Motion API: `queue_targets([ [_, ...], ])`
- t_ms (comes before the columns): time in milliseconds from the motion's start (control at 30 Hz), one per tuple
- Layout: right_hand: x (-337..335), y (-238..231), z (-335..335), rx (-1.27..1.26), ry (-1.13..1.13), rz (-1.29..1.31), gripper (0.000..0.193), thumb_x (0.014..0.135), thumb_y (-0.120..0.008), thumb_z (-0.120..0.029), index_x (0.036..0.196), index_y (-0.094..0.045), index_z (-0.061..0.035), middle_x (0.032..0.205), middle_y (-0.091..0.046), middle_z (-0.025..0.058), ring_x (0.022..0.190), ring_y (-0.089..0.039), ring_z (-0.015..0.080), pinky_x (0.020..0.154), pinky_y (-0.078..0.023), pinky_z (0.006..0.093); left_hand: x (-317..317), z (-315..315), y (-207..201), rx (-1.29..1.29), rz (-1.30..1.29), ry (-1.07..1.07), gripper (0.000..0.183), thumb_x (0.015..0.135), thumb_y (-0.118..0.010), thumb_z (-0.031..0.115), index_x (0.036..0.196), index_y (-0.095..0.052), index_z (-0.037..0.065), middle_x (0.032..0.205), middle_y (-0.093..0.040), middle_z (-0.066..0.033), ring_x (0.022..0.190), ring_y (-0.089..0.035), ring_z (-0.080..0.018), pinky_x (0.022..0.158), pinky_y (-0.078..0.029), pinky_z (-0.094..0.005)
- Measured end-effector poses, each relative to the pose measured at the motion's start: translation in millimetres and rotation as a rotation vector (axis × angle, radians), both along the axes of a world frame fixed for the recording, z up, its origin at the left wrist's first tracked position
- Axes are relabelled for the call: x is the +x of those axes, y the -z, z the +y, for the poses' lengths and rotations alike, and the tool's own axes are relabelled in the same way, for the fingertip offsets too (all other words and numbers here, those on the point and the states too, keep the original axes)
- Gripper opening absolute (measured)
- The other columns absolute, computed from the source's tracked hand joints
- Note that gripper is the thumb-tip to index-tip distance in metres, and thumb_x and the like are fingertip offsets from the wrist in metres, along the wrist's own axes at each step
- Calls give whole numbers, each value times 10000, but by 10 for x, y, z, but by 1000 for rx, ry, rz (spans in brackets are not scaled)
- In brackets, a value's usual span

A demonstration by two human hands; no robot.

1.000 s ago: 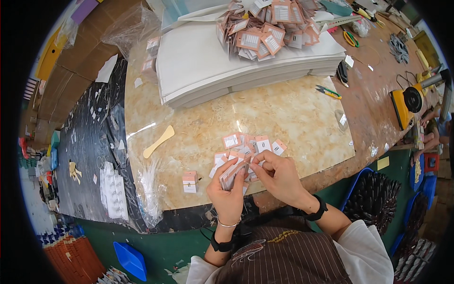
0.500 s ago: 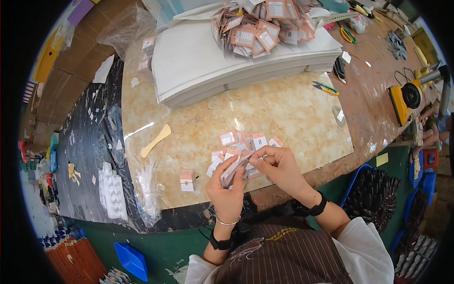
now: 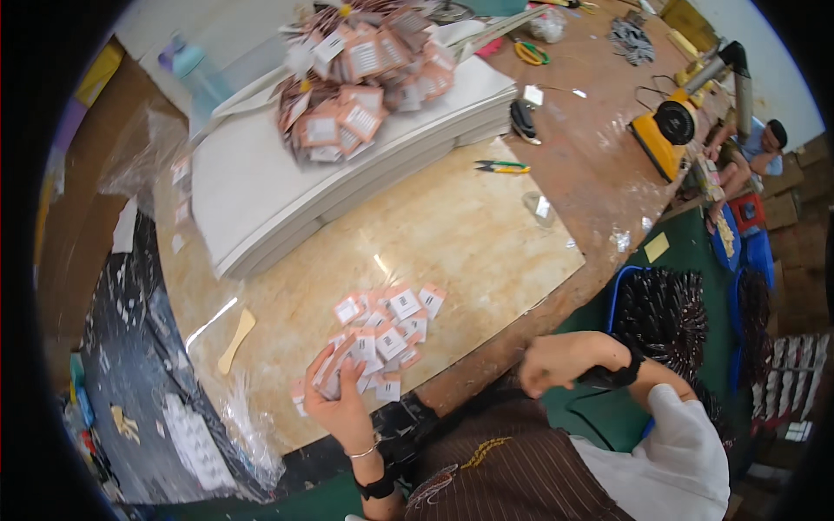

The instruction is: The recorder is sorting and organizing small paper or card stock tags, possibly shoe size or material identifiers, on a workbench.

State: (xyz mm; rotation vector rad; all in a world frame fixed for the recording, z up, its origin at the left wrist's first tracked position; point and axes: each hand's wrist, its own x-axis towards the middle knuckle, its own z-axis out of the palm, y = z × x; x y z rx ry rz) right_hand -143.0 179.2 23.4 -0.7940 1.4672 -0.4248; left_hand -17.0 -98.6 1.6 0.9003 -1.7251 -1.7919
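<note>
Your left hand (image 3: 337, 401) lay at the near edge of the marble-patterned tabletop (image 3: 452, 234), fingers curled around a fanned bunch of small pink-and-white tagged packets (image 3: 343, 365). The bunch stuck up and away from your palm, its long axis running from your fingers toward the loose pile of matching packets (image 3: 391, 317) just beyond. Your right hand (image 3: 552, 363) was off the table, below its edge and well apart from the packets, closed loosely; whether it pinched anything could not be told.

One wooden stick (image 3: 236, 340), one yellow snips (image 3: 502, 166), two hands, left (image 3: 340, 404), right (image 3: 556, 365)
</note>
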Motion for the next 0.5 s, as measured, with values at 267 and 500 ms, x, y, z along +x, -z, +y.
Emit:
queue_targets([
  [267,-1092,9,122,-272,991,1167,109,813,-681,-170,853,-693,-69,747,-694,112,666,-661,302,622,-509,398,-61,17,-39,70,-31,95,256,872,-616,-46,1124,-580,-75,1049,-649,-162,916,-653,-201,697,-604,-292],
  [500,-1755,878,-281,18,1035,1360,93,766,-670,-121,849,-673,-77,887,-684,157,821,-659,365,721,-512,447,83,-15,-24,59,-85,45,291,871,-619,-42,1154,-559,-78,1081,-636,-177,934,-655,-216,692,-614,-302],
])
